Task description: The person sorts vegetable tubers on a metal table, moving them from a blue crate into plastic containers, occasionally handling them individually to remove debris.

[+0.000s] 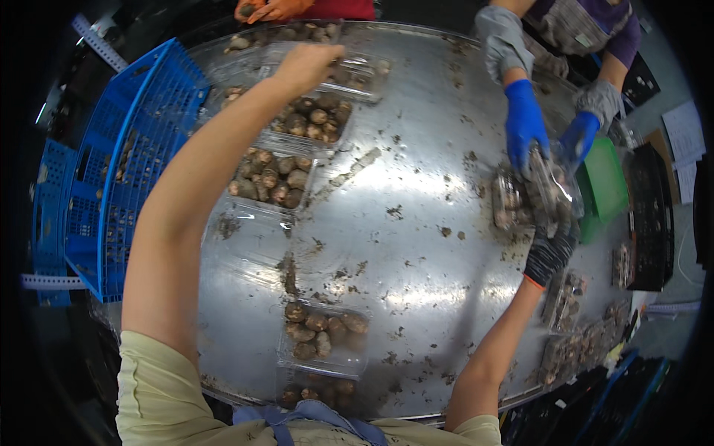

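Observation:
My bare left hand (310, 66) reaches to the far left of the metal table and touches a clear plastic clamshell tray (357, 83); its fingertips are partly hidden. My right hand (552, 251), in a dark striped knit glove, is at a clear clamshell pack of small taro-like tubers (549, 184), which a co-worker's blue-gloved hands (527, 128) also touch. Beside it lies another filled clamshell (507, 206). Trays of brown tubers (271, 178) stand below my left hand. One more open tray of tubers (323, 331) lies nearer my body.
Blue plastic crates (139, 167) holding tubers stand at the left. A green plastic basket (605, 178) and a black crate (650, 217) are at the right. Filled packs (580, 345) lie at the lower right. Orange-gloved hands (273, 10) are at the far edge. Soil bits dot the metal table (413, 251).

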Available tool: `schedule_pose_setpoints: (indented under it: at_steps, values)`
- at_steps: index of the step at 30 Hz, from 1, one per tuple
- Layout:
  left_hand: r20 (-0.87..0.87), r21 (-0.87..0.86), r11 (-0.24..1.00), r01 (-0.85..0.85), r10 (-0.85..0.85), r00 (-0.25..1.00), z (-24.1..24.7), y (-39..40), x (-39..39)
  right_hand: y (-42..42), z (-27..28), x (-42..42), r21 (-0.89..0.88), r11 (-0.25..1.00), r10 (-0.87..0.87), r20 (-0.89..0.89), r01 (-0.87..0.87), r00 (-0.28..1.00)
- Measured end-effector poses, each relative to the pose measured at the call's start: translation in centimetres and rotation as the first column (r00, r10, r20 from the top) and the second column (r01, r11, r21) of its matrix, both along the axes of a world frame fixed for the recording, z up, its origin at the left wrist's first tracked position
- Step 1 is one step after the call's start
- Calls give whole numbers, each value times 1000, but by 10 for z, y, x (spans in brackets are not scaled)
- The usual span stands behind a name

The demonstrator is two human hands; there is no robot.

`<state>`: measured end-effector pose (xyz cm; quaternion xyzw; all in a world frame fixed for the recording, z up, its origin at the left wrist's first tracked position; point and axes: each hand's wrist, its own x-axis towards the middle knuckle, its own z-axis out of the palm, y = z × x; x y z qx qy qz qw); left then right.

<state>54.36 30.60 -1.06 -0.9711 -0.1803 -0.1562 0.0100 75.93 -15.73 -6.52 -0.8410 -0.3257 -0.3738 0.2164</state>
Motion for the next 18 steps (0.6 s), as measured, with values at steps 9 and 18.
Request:
schedule_pose_setpoints:
  at_steps: [9,18]
  values:
    - [93,211,896,391,-416,904,21,-62,52,125,-27,-59,341,868,496,-546,-362,675]
    - [96,-166,831,530,-522,848,19,-164,86,156,-84,-8,587,795,606,-751,-154,262]
